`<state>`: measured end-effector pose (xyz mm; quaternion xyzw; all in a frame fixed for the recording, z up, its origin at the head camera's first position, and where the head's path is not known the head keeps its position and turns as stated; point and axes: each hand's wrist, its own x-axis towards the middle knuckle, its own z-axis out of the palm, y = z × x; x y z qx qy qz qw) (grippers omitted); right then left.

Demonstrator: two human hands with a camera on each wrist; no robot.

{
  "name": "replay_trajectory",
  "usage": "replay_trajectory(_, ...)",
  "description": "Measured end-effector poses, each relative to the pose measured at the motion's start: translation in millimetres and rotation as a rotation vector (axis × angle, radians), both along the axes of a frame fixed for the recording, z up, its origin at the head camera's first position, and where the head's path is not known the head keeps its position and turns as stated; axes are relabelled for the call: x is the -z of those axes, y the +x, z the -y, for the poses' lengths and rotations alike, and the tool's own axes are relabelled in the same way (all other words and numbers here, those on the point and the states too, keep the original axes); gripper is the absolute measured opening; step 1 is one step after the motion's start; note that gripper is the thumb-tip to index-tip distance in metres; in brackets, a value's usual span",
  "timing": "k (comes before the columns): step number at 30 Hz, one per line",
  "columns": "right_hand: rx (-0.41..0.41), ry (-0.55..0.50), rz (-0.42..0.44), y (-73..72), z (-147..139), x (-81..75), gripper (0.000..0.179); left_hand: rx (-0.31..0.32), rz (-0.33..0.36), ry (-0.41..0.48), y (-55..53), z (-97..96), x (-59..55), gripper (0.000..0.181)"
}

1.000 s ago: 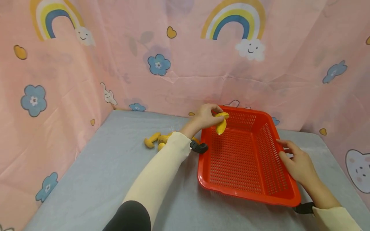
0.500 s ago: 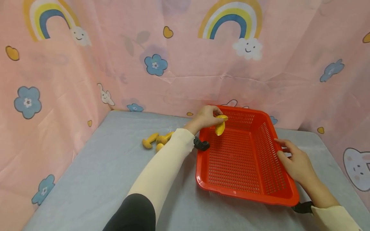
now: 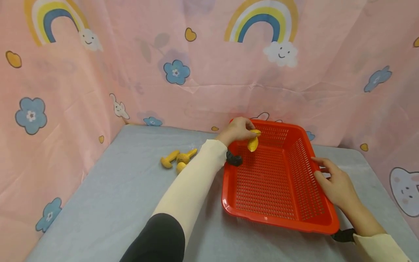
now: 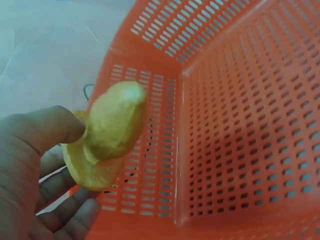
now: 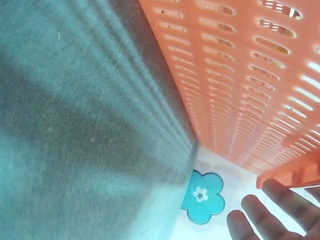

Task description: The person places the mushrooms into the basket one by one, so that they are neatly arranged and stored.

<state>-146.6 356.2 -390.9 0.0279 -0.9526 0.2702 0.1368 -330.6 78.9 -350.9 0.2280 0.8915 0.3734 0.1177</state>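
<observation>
Firmly pinched in left hand (image 3: 238,129), between thumb and curled fingers: yellow mushroom (image 4: 117,125). Grip narrow, about as far apart as the mushroom's thickness; lowest fingers loose underneath. One piece or two pressed together: cannot tell from either view. Held near one edge, presumably so as to leave most of the body clear of the palm and turned toward the basket.

Position of mushroom: at far left part of red basket (image 3: 281,222), seen against slotted side wall in left wrist view. Height above the basket floor: cannot tell.

Stationed at right rim: right hand (image 3: 335,183), thumb and forefinger at the edge, other fingers on the outer side. Likely put there to steady the basket, thin-walled and probably easy to nudge. Firm pinch or light touch: cannot tell; in right wrist view, fingers fairly straight, beside outer wall.

Lying on grey table (image 3: 108,196), left of basket: at least three more mushrooms (image 3: 170,159), close together, one partly behind cream sleeve (image 3: 194,182). Grouped on the left arm's side, perhaps to save reach; basket set between the two hands, perhaps to let one hand brace during work by the other.

Hung behind table: pink cloth (image 3: 209,72), printed, probably as a backdrop.
</observation>
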Motion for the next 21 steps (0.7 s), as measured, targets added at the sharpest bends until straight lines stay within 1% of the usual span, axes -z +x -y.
replay_trajectory(2, 0.002, -0.002, 0.0, 0.3, 0.3, -0.1, 0.04, 0.013, 0.011, -0.05, -1.7, -1.6, -2.8, 0.024)
replay_trajectory(6, -0.002, -0.003, -0.002, 0.1, 0.8, 0.1, 0.04, 0.051, -0.007, -0.15, -3.8, -2.6, -5.2, 0.025)
replay_trajectory(8, -0.006, -0.001, -0.004, -0.3, 0.8, -0.7, 0.04, 0.066, -0.017, -0.181, -4.3, -2.7, -5.5, 0.025)
replay_trajectory(14, -0.014, 0.007, -0.012, -0.2, 0.4, -1.9, 0.04, 0.094, -0.006, -0.254, -5.3, -6.1, -3.5, 0.024)
replay_trajectory(21, -0.023, 0.005, -0.01, 1.0, -0.4, -0.8, 0.04, 0.161, -0.061, -0.341, -7.2, -9.1, 1.3, 0.024)
